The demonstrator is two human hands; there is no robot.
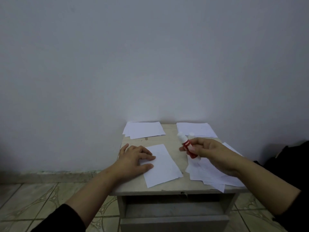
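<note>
On a small pale table (172, 139) set against a bare wall, a person's left hand (133, 158) lies flat with its fingers straight, pressing the left edge of a single white sheet (164, 168) at the table's centre. To the right, the right hand (210, 151) hovers above the tabletop, fingers curled around a red glue stick (186, 144) with a white cap, blurred in the frame. A back-left stack (143, 129) and a back-right stack (195, 129) of paper sit by the wall, and a loose pile (212, 174) lies beneath the right wrist.

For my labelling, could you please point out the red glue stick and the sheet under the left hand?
red glue stick (186, 145): head view, red body.
sheet (163, 166): head view, bare middle.
</note>
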